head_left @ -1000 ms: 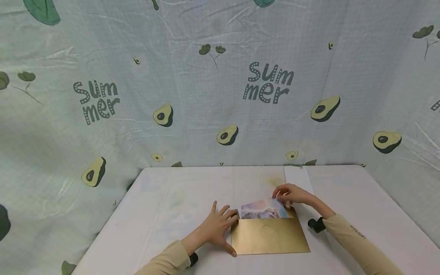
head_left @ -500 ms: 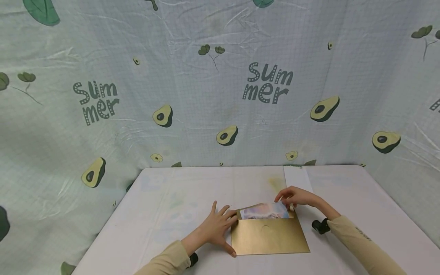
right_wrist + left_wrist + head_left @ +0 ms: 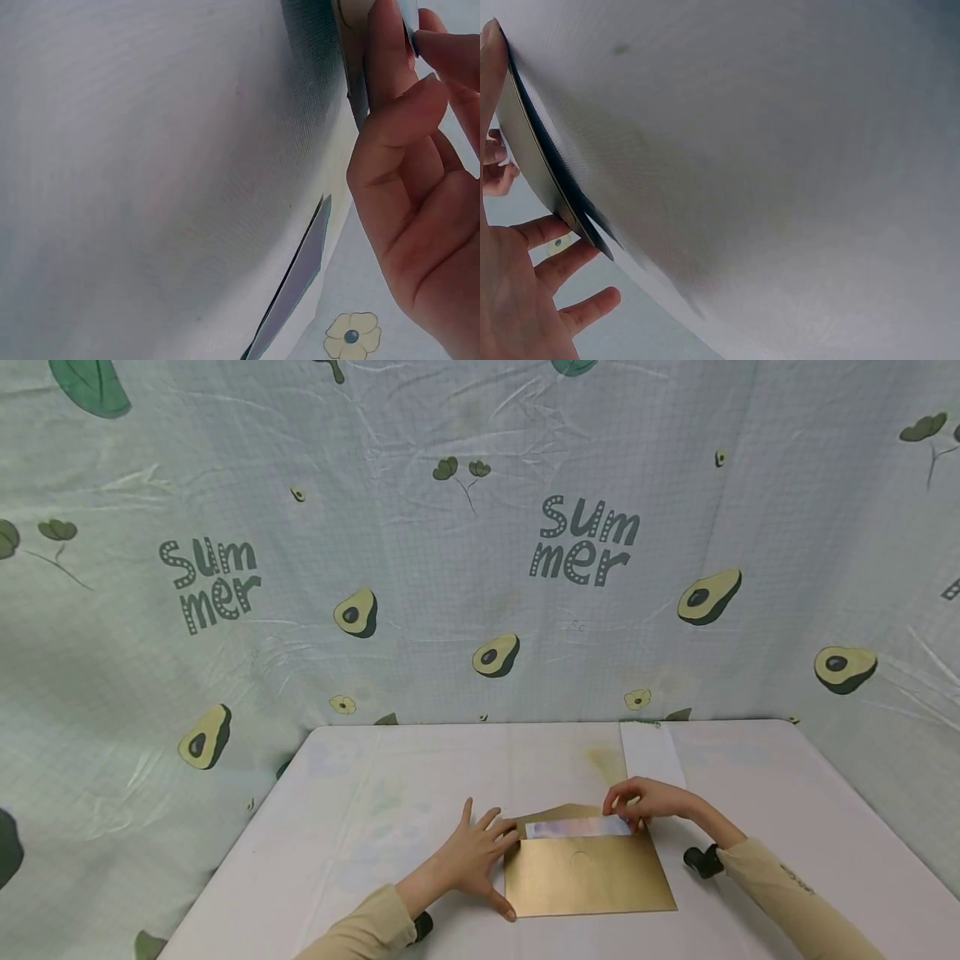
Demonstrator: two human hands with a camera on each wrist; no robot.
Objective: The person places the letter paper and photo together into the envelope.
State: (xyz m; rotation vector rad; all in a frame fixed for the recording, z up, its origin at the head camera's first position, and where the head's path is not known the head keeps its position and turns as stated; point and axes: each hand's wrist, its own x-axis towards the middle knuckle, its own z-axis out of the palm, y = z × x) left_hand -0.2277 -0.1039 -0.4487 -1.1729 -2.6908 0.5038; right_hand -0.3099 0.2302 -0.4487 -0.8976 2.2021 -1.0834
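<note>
A gold envelope [image 3: 588,877] lies on the table with its flap side away from me. A picture card [image 3: 577,828] in pastel pink and blue stands mostly inside it, only a narrow strip showing above the pocket. My right hand [image 3: 643,802] pinches the card's upper right corner between thumb and fingers; in the right wrist view the right hand [image 3: 420,150] is close to the envelope's edge. My left hand [image 3: 471,856] is spread along the envelope's left side, thumb at the near corner, straight fingers at the far one. The left wrist view shows the left hand [image 3: 525,277] touching the envelope [image 3: 536,150].
A white paper strip [image 3: 651,752] lies on the white table [image 3: 420,768] at the back right, behind my right hand. A pale curtain [image 3: 420,552] printed with avocados hangs beyond the table's back edge. Black wrist cameras [image 3: 702,862] sit at both sleeves.
My right hand has moved down and toward me, sliding the card deeper into the envelope, so less of its picture shows. The left hand and the envelope have stayed in place.
</note>
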